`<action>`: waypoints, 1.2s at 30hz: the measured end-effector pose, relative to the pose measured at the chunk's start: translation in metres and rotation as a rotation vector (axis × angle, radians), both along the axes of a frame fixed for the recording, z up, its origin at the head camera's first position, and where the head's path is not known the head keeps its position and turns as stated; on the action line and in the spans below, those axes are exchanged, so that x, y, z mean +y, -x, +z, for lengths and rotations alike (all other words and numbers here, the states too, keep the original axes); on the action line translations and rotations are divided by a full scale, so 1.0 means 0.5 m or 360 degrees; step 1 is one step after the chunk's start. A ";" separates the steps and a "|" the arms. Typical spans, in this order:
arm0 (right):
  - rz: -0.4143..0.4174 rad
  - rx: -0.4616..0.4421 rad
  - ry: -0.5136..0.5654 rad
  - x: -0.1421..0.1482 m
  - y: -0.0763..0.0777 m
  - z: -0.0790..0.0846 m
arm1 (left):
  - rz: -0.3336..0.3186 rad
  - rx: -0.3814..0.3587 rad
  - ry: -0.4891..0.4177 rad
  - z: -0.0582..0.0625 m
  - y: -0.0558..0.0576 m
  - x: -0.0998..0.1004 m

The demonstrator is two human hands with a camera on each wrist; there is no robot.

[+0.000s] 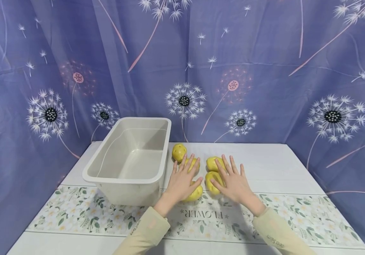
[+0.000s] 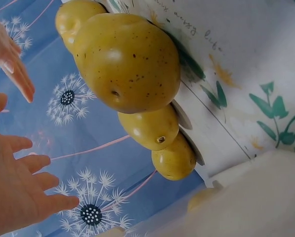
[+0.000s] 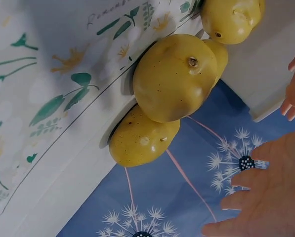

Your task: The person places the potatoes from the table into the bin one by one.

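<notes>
Five yellow potatoes (image 1: 178, 152) lie toward the desk's (image 1: 265, 161) far edge in the head view, the left hand (image 1: 180, 182) and right hand (image 1: 234, 182) spread over them; the nearer right potato's (image 1: 212, 189) long axis runs front to back. Left wrist view: left fingers (image 2: 61, 202) splay (clear of every potato). Right wrist view: right fingers (image 3: 229, 228) fan out, likewise apart.
</notes>
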State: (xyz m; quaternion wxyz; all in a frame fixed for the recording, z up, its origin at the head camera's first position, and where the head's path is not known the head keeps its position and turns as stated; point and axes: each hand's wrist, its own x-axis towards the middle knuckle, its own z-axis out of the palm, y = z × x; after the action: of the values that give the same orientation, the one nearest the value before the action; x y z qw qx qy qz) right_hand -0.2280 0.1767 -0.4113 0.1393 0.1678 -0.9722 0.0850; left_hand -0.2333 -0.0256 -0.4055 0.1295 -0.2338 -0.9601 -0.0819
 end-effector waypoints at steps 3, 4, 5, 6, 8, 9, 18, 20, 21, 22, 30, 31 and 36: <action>0.0007 0.0011 -0.0013 -0.002 0.001 0.001 | -0.0010 -0.0003 -0.0015 -0.001 0.000 -0.001; 0.0010 0.0014 -0.0018 -0.002 0.001 0.001 | -0.0013 -0.0005 -0.0020 -0.001 0.000 -0.001; 0.0012 0.0017 -0.0024 -0.003 0.001 0.001 | -0.0018 -0.0007 -0.0026 -0.001 0.000 -0.001; 0.0013 0.0014 -0.0030 -0.003 0.001 0.001 | -0.0019 -0.0013 -0.0028 -0.002 0.000 -0.002; 0.0014 0.0022 -0.0044 -0.002 0.001 0.002 | -0.0026 -0.0024 -0.0048 0.000 0.001 -0.002; 0.0016 0.0028 -0.0048 -0.002 0.001 0.003 | -0.0028 -0.0030 -0.0053 0.000 0.002 -0.003; 0.0044 0.0017 -0.0015 0.000 0.000 0.011 | -0.0100 -0.0025 -0.0270 0.020 -0.003 -0.007; 0.0061 0.0017 0.0005 -0.001 0.000 0.014 | -0.0112 -0.0009 -0.0324 0.027 -0.006 -0.007; 0.0067 0.0021 0.0006 -0.002 0.000 0.015 | -0.0120 0.0009 -0.0338 0.030 -0.008 -0.007; 0.0075 0.0028 0.0013 -0.003 0.000 0.016 | -0.0129 0.0030 -0.0355 0.033 -0.009 -0.007; 0.0119 0.0070 0.0047 -0.009 0.002 0.028 | -0.0160 0.0229 -0.0426 0.062 -0.022 -0.009; 0.0122 0.0067 0.0050 -0.010 0.003 0.030 | -0.0166 0.0258 -0.0446 0.065 -0.023 -0.010; 0.0134 0.0056 0.0061 -0.013 0.005 0.036 | -0.0189 0.0394 -0.0516 0.082 -0.032 -0.017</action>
State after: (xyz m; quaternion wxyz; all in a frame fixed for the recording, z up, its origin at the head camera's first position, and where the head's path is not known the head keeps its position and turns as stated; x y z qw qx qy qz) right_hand -0.2303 0.1703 -0.3932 0.1559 0.2073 -0.9599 0.1065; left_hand -0.2174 -0.0342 -0.3643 0.2772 -0.2745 -0.8957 -0.2134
